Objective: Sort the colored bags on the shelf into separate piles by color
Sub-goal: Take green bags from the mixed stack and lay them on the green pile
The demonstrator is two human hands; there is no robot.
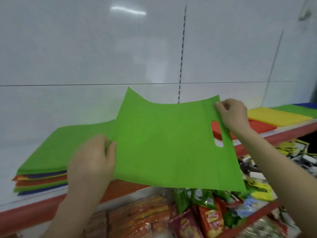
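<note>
Green bag (171, 143): flat, thin, matte, non-woven-looking fabric, rectangular with an oval die-cut handle slot (217, 133) near its right end; red shows through the slot. It is held in the air over the shelf's front edge, between the mixed stack and the sorted piles, top edge sagging in a curve. Mixed stack (41, 179) lies at left on the shelf (25, 213), which has a white deck and a red front lip. The stack has a green sheet on top with blue, yellow, red and green layers below; its edges are blurred and its right part is hidden behind the held bag. At far right are a red pile (259, 126), partly hidden by the bag and wrist, a yellow pile (277, 115), a green pile (298, 109) and a blue pile (307, 105), the last two cut off by the frame. Glossy snack packets (211, 220) below are blurry, print unreadable. Left hand (92, 160) shows its back, thumb and fingers pinching the bag's left edge. Right hand (231, 114), fingers curled, pinches the upper right corner, forearm reaching in from lower right.
</note>
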